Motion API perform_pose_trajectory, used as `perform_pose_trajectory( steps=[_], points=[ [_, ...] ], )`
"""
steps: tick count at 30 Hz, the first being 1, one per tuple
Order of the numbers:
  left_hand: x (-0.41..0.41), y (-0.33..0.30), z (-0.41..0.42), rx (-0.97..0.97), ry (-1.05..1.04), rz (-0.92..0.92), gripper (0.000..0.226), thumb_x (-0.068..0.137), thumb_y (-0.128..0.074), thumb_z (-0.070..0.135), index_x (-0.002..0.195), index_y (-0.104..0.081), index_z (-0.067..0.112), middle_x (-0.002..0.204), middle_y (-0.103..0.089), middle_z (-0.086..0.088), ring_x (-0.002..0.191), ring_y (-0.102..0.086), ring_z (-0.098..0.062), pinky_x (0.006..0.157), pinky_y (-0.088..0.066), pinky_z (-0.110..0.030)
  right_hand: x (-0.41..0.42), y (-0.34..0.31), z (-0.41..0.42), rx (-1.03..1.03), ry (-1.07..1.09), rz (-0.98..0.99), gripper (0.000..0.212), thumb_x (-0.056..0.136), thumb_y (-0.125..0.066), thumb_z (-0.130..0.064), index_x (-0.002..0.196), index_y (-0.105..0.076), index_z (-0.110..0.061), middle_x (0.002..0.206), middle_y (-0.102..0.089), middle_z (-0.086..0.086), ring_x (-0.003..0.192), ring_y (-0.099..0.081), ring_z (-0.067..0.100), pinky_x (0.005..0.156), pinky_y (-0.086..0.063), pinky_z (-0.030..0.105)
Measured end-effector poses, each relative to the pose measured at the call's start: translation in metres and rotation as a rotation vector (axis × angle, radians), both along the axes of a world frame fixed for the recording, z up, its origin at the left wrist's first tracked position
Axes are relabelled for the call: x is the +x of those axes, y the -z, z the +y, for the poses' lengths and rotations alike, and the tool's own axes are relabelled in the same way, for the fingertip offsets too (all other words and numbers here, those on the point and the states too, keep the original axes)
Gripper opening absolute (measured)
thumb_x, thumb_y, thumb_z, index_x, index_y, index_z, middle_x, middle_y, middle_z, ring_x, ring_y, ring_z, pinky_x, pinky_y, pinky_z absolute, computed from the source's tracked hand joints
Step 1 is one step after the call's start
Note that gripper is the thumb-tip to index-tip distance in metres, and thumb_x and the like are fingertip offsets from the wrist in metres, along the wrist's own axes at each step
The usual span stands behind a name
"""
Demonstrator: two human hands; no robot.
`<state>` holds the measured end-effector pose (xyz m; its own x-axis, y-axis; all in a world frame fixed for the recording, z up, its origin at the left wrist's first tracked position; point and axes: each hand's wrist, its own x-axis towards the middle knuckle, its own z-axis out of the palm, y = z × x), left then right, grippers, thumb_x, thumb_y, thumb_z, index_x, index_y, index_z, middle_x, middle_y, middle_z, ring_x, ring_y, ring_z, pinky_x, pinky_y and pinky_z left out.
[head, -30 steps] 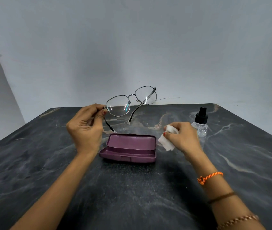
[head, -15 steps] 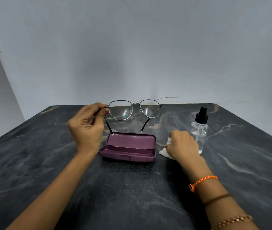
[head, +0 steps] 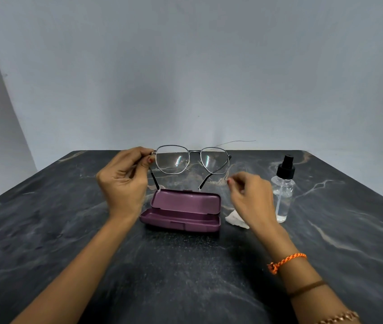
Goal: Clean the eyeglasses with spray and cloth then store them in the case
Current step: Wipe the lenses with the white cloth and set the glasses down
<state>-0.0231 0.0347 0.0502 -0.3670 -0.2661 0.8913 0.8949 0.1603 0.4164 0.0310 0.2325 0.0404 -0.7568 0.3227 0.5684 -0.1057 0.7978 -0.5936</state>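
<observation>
The left hand (head: 125, 181) pinches the eyeglasses (head: 191, 161) by their hinge, long axis 9-to-3 above the open case (head: 181, 212), while the empty, loosely curled right hand (head: 251, 197) sits at their 4 o'clock.

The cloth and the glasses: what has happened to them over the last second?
The right hand has let go of the cloth, which now lies on the table beside the case, and is rising empty toward the glasses. The left hand has lowered and levelled the glasses, still pinching their left corner. The open case and the spray bottle have not moved.
</observation>
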Motion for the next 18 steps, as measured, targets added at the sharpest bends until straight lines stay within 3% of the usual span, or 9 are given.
perform_pose_trajectory(
  steps=[2,6,11,15,18],
  points=[
    [0.001,-0.001,0.0,-0.009,-0.005,0.016,0.028,0.074,-0.064,-0.005,0.101,-0.059,0.003,0.079,-0.065,0.035,0.073,-0.062,0.008,0.07,-0.049,-0.008,0.0,-0.005,-0.003,-0.29,-0.092,0.114,0.021,0.09,-0.051,-0.02,0.078,-0.067,-0.015,0.065,-0.063,-0.007,0.061,-0.056,0.008,0.06,-0.044,0.02],
    [0.006,-0.004,0.002,-0.033,-0.002,0.057,0.026,0.074,-0.065,-0.002,0.098,-0.061,0.007,0.082,-0.065,0.035,0.073,-0.062,0.006,0.07,-0.051,-0.011,0.002,-0.013,-0.01,-0.859,-0.334,0.185,0.027,0.092,-0.049,-0.023,0.072,-0.066,-0.016,0.073,-0.066,-0.001,0.066,-0.06,0.007,0.059,-0.052,0.017],
    [0.011,-0.006,0.005,-0.056,0.01,0.094,0.019,0.076,-0.064,0.006,0.096,-0.063,0.009,0.083,-0.064,0.034,0.074,-0.063,0.004,0.07,-0.052,-0.014,0.006,-0.021,-0.011,-1.103,-0.437,0.183,0.03,0.092,-0.049,-0.025,0.072,-0.066,-0.011,0.07,-0.069,0.001,0.062,-0.062,0.009,0.054,-0.053,0.016],
    [0.01,-0.005,0.005,-0.082,0.006,0.096,0.022,0.075,-0.066,0.0,0.095,-0.062,0.009,0.083,-0.064,0.035,0.075,-0.062,0.007,0.07,-0.049,-0.009,0.007,-0.023,-0.011,-1.21,-0.5,0.188,0.032,0.09,-0.05,-0.03,0.072,-0.065,-0.009,0.06,-0.072,-0.002,0.057,-0.066,0.006,0.053,-0.054,0.017],
    [0.01,-0.005,0.005,-0.108,-0.016,0.105,0.029,0.071,-0.066,-0.011,0.096,-0.061,0.005,0.084,-0.064,0.018,0.076,-0.061,0.008,0.071,-0.049,-0.008,0.008,-0.025,-0.011,-1.259,-0.538,0.191,0.033,0.088,-0.052,-0.034,0.071,-0.065,-0.009,0.061,-0.073,-0.001,0.055,-0.065,0.006,0.051,-0.054,0.017]
  ],
)
